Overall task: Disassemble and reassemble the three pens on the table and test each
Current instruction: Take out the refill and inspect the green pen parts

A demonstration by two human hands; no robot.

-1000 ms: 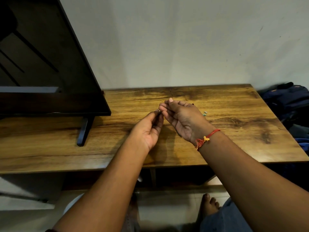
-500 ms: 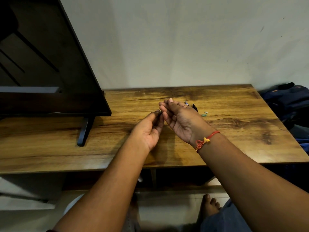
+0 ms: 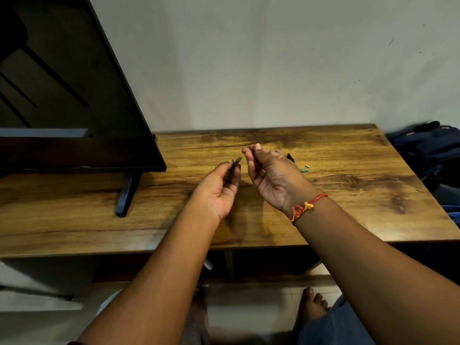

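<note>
**A:** Which hand is holding the work piece?

**B:** The left hand (image 3: 219, 190) is gripping a short dark pen piece (image 3: 237, 161) between its thumb and curled fingers. The piece is projecting past the fingertips and hanging above the wooden table (image 3: 348, 207), not resting on it.

**A:** How is its long axis lying?

**B:** It is slanting away from the palm toward the far right, so the free end is pointing at the right hand (image 3: 271, 178). The two are sitting close together but apart. A narrow gap is showing between the free end and the right fingertips (image 3: 252, 151).

**A:** What is the right hand carrying?

**B:** That cannot be told. Its fingers are curling inward with the thumb and forefinger tips together, as for a pinch. Anything thin between them is too small to make out.

**A:** Where are the other parts lying?

**B:** They are lying on the table just beyond the right hand. A blue piece (image 3: 277, 151) and a black piece (image 3: 290, 158) are partly hiding behind the fingers, and a small teal piece (image 3: 304, 170) is lying further right. All are lying nearer the right hand than the left.

**A:** What is the coming move depending on?

**B:** In my judgement, on alignment. Whatever the right hand is bringing needs to be travelling left along that slanted axis and meeting the free end squarely. An off-axis approach is risking a jam or a dropped part.
</note>
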